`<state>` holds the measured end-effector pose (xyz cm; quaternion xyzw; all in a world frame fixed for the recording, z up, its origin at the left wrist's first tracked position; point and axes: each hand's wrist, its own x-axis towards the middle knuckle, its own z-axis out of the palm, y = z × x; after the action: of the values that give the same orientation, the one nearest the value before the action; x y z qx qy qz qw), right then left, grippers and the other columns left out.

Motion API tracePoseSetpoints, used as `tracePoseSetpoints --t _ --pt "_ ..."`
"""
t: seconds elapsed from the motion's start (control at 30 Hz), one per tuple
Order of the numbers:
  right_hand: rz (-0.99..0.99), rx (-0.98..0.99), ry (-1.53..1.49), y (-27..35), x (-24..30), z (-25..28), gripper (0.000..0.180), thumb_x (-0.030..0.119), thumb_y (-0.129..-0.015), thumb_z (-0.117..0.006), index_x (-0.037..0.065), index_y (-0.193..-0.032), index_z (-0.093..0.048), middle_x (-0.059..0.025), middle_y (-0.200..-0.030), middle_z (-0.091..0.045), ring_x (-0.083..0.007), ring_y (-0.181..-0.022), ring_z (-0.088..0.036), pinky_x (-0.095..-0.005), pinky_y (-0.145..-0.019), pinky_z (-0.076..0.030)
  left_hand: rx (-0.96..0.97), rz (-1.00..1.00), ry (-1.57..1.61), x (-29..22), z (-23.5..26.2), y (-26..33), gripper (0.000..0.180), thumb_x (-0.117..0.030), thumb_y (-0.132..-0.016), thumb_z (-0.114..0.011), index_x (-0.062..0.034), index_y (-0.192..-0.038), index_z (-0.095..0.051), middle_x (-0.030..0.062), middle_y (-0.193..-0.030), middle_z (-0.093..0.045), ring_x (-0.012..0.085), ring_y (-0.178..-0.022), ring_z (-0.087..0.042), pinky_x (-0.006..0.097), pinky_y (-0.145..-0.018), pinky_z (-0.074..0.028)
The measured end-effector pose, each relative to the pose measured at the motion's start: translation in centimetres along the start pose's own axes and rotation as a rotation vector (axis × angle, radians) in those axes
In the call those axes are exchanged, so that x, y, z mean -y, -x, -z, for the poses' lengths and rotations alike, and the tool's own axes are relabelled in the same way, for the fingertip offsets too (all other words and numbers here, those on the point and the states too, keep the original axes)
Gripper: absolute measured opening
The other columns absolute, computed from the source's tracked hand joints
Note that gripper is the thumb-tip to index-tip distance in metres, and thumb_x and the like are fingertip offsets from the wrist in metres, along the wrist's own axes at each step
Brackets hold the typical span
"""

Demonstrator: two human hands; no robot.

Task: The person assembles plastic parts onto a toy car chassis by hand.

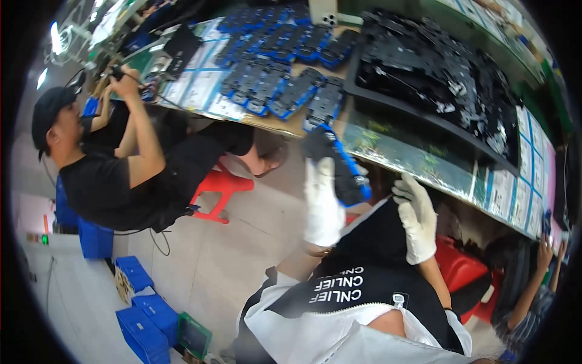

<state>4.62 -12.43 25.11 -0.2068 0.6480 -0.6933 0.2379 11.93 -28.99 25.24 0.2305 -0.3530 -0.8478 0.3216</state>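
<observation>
My left hand point(323, 209), in a white glove, is closed around a long black-and-blue plastic housing point(339, 176), tilted in front of the table edge. The fingers on its far side are mostly hidden. White-gloved too, my right hand point(418, 219) is held apart from the housing, over my lap on the right. Its fingers are partly bent and spread, with nothing in them. Beyond my left hand, more housings of the same kind point(324, 102) lie in rows on the table point(291, 125). The large black tray point(424, 115) to their right holds a heap of loose black plastic parts point(436, 73).
At the left a co-worker point(133, 173) in black sits on a red stool point(224, 188), hands raised over the bench. Blue bins point(142, 333) stand on the floor at lower left. Another person's arm point(530, 291) reaches in at the right, near a red stool point(454, 273).
</observation>
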Motion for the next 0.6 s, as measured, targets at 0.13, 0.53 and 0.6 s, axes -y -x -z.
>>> tracePoseSetpoints --t 0.13,0.53,0.6 --pt "0.027 -0.073 0.046 0.0 -0.3 2.0 0.028 0.006 -0.092 -0.063 0.0 -0.12 -0.06 -0.0081 -0.122 -0.058 -0.0171 -0.109 -0.059 -0.0295 -0.096 -0.045 -0.224 -0.307 -0.28 -8.0 7.3 -4.1 0.049 -0.04 -0.101 -0.05 -0.0057 -0.135 -0.044 0.0115 -0.096 -0.066 0.0198 -0.081 -0.065 0.035 -0.071 -0.055" --pt "0.145 -0.476 0.444 2.1 0.0 13.8 0.016 0.01 -0.097 -0.058 -0.002 -0.104 -0.066 -0.0031 -0.096 -0.063 -0.0099 -0.087 -0.057 -0.0246 -0.08 -0.046 -0.189 -0.385 -1.378 -20.2 16.2 -28.1 0.051 -0.031 -0.092 -0.06 0.0029 -0.131 -0.057 0.0177 -0.135 -0.056 0.0272 -0.126 -0.05 0.031 -0.108 -0.035" --pt "0.073 -0.476 0.544 1.3 0.9 14.7 0.015 0.01 -0.096 -0.059 -0.003 -0.097 -0.067 -0.0029 -0.09 -0.063 -0.0099 -0.084 -0.057 -0.0245 -0.077 -0.046 -0.165 -0.268 -0.999 -21.6 21.8 -30.1 0.05 -0.034 -0.094 -0.06 0.0027 -0.128 -0.059 0.0152 -0.129 -0.06 0.0232 -0.12 -0.053 0.033 -0.106 -0.037"
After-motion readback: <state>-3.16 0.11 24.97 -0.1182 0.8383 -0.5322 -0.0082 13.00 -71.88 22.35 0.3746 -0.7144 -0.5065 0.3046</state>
